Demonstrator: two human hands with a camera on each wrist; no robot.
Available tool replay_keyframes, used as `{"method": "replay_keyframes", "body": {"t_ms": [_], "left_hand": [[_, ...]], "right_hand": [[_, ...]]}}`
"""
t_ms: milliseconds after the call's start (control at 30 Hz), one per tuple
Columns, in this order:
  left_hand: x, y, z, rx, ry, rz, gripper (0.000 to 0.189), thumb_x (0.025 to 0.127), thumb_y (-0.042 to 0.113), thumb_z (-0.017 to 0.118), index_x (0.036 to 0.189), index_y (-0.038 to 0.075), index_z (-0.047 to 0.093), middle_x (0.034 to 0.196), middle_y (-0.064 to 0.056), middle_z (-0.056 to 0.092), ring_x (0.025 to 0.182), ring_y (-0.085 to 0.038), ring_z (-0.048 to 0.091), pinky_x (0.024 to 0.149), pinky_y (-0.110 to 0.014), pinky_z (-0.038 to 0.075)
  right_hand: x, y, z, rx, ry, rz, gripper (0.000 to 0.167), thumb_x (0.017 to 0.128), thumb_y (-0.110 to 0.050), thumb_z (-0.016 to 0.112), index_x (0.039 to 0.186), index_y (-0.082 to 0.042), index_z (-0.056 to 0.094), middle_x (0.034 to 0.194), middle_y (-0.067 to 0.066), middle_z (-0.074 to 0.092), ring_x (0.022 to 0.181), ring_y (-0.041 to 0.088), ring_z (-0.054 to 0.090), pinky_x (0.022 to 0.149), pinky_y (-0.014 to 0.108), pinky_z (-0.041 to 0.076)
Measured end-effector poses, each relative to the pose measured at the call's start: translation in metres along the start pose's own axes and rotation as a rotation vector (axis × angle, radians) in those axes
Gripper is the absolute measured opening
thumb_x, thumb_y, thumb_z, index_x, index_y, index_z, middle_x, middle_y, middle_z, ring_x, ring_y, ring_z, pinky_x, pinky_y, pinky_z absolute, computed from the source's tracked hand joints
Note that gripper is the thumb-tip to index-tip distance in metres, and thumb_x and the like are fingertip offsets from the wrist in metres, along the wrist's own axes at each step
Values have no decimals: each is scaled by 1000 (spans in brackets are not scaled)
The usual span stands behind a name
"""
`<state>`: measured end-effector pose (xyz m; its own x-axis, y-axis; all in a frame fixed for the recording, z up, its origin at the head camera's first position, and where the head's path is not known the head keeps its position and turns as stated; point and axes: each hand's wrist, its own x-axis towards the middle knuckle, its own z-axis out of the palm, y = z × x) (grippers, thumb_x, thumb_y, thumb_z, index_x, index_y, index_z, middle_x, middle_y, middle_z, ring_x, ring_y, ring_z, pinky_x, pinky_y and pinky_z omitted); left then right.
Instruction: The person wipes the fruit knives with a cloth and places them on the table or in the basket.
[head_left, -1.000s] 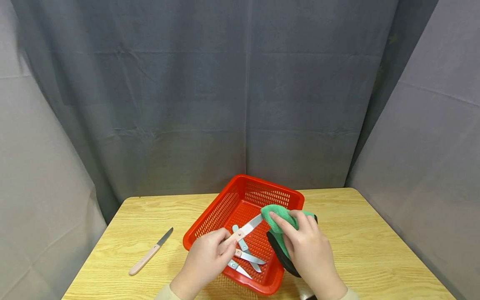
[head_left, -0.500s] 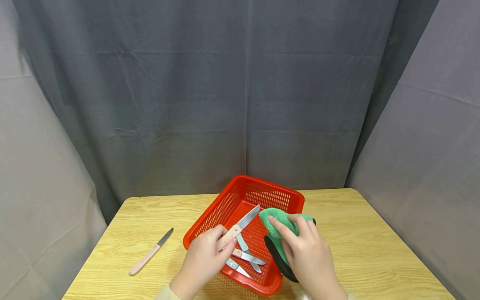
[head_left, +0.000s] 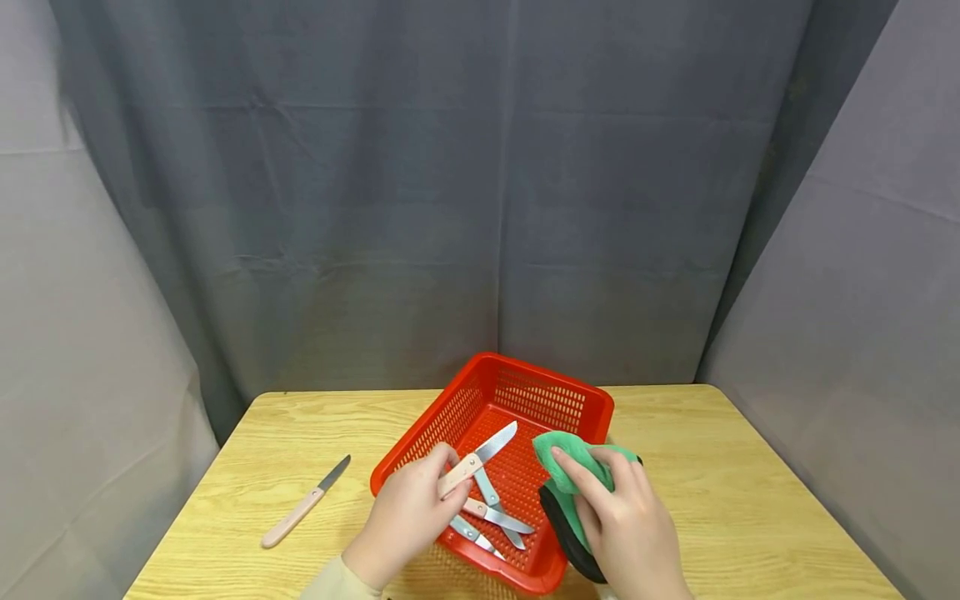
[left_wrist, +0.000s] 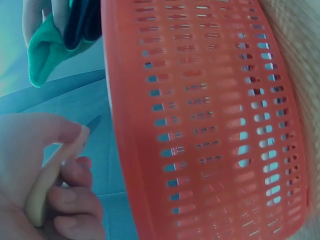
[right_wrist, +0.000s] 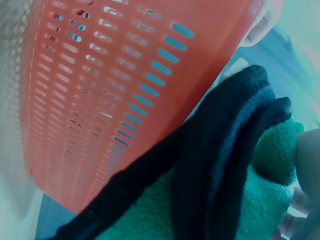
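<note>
My left hand (head_left: 408, 508) grips a knife (head_left: 467, 471) by its pale wooden handle, blade pointing up and to the right over the red basket. In the left wrist view the fingers curl round that handle (left_wrist: 47, 180). My right hand (head_left: 630, 521) pinches a folded green cloth (head_left: 573, 462) with black edging at the basket's right side. The knife blade and the cloth are apart, with a small gap between them. Inside the red plastic basket (head_left: 540, 371) lie several more knives, among them one with a pale wooden handle (head_left: 476, 507) and one with a light blue handle (head_left: 486, 486).
Another wooden-handled knife (head_left: 294, 517) lies on the wooden table (head_left: 750, 492) to the left of the basket. Grey curtains (head_left: 375, 208) hang behind the table and along both sides. A small whitish thing shows partly below my right hand.
The knife blade, whose tip was against the cloth one second ago, has come away from it. Its blade face has turned. The cloth and right hand have shifted slightly down.
</note>
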<state>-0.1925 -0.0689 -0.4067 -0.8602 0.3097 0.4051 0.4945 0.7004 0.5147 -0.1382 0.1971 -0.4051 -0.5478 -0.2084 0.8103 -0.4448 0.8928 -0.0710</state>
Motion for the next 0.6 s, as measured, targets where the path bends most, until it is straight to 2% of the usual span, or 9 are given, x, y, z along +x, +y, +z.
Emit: {"method": "replay_keyframes", "body": {"t_ms": [167,300,367,600], "left_hand": [[3,-4,-2,36,-118,4,14,91,22,75,90,18,61,62,12,48,51,-4,40,47,-21,36],[8,-7,-3,65,-209,3,21,93,29,75,82,19,61,62,10,47,53,-5,40,49,-22,35],[10,-7,-4,84,-234,8,25,93,33,76,79,19,60,62,10,46,54,-6,41,51,-23,36],[21,-10,-1,167,-284,45,16,90,22,77,82,18,63,72,9,52,62,-8,45,58,-24,39]], "right_hand": [[-3,0,0,-16,38,5,74,67,2,83,131,-31,71,111,13,64,92,31,62,57,45,58],[-4,0,0,-3,44,2,70,70,1,79,131,-31,71,112,13,64,92,30,61,57,45,58],[-5,0,1,8,50,3,68,71,0,77,131,-31,71,112,12,64,92,29,61,57,46,58],[-6,-1,3,6,81,-10,69,68,1,79,130,-29,72,111,13,65,91,29,62,58,45,58]]}}
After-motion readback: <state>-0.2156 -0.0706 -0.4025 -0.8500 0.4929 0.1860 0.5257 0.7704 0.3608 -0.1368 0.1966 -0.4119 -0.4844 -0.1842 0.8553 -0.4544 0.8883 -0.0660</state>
